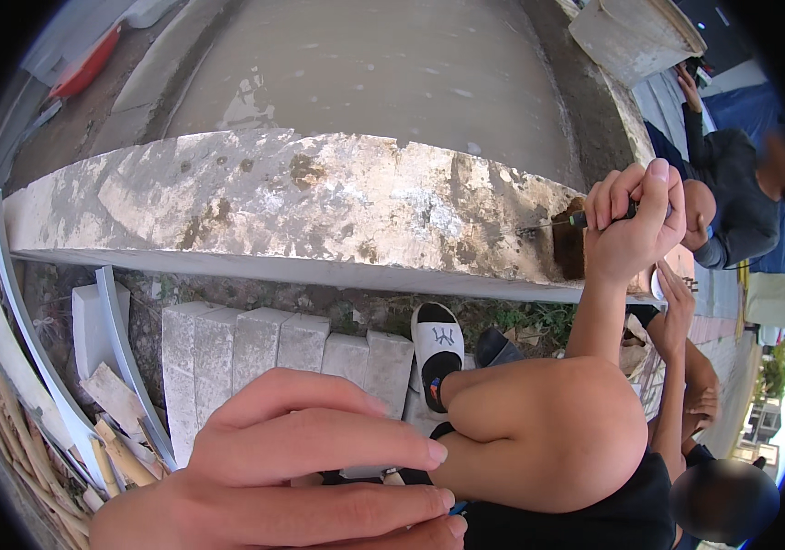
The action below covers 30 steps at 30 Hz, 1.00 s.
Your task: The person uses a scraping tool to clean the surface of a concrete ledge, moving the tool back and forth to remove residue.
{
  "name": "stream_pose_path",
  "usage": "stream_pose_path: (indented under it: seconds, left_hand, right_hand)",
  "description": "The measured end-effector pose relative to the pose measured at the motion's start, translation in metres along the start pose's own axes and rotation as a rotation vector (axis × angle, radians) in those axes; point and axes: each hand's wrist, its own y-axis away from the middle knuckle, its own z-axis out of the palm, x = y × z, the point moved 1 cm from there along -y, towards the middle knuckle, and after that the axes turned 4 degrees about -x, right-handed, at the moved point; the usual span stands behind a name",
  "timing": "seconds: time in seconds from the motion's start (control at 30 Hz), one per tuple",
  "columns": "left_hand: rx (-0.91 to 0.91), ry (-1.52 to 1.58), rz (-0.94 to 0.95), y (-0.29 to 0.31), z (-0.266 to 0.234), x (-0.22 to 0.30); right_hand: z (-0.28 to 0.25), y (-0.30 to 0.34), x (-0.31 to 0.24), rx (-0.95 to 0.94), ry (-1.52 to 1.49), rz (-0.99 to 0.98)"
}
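My right hand (632,223) is closed around the dark handle of a thin metal-shafted tool (579,219), whose exact kind I cannot make out. The shaft points left over the top of a pale, stained concrete wall (356,197). A dark brown patch (569,246) lies on the wall just below the tool. My left hand (310,467) is close to the camera at the lower edge, fingers stretched out to the right and slightly apart. Nothing shows in it; its palm side is hidden. My bent bare knee (585,422) hides part of my right forearm.
Murky water (374,73) fills the basin behind the wall. Grey blocks (255,344) stand in a row before it, beside metal strips (127,357) and wood scraps (127,458). A slippered foot (438,344) is near the wall. Two people (736,192) are at the right, below a bucket (635,41).
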Motion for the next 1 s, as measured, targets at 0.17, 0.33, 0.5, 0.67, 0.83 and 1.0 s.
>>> stream_pose_path:
  seconds: [0.17, 0.33, 0.5, 0.67, 0.83, 1.0]
  left_hand:
    - [0.293, 0.084, 0.155, -0.012, 0.017, 0.014]
    - [0.372, 0.020, 0.213, -0.013, 0.017, 0.015]
    - [0.347, 0.065, 0.131, -0.009, 0.017, 0.016]
    - [0.099, -0.137, 0.408, -0.012, -0.008, 0.007]
    - [0.170, -0.005, -0.085, -0.007, 0.004, 0.034]
    - [0.164, 0.075, -0.084, -0.011, 0.004, 0.033]
  right_hand:
    - [0.006, 0.007, -0.002, -0.140, 0.160, -0.133]
    - [0.001, -0.002, 0.000, 0.029, 0.010, 0.017]
    - [0.004, 0.005, -0.003, -0.010, 0.067, -0.050]
    - [0.005, 0.007, -0.003, -0.014, -0.013, -0.024]
    - [0.007, 0.003, -0.001, -0.042, 0.034, 0.001]
    - [0.008, 0.006, 0.000, -0.056, 0.047, -0.025]
